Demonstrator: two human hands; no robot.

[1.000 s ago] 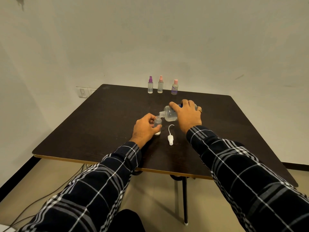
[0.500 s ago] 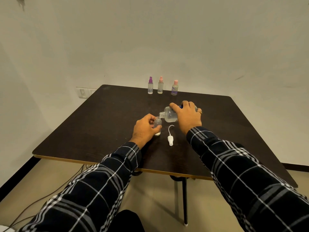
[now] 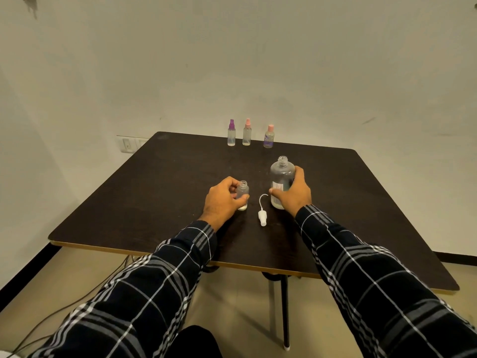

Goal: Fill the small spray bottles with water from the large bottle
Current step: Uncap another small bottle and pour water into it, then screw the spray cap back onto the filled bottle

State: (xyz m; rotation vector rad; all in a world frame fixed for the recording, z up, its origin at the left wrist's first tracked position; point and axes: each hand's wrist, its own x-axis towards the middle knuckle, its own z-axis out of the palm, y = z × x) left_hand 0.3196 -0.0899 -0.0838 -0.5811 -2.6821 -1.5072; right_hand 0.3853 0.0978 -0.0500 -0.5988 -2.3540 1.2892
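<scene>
White plastic spray cap (image 3: 261, 218), tube end away, just right of small clear uncapped bottle (image 3: 243, 191) gripped by left hand (image 3: 220, 202); right hand (image 3: 294, 196), equally near, gripping large clear bottle (image 3: 282, 173).

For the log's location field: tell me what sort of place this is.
Probably a plain indoor workroom, not a home kitchen: bare painted wall, a single dark table, and a switch plate behind it.
</scene>
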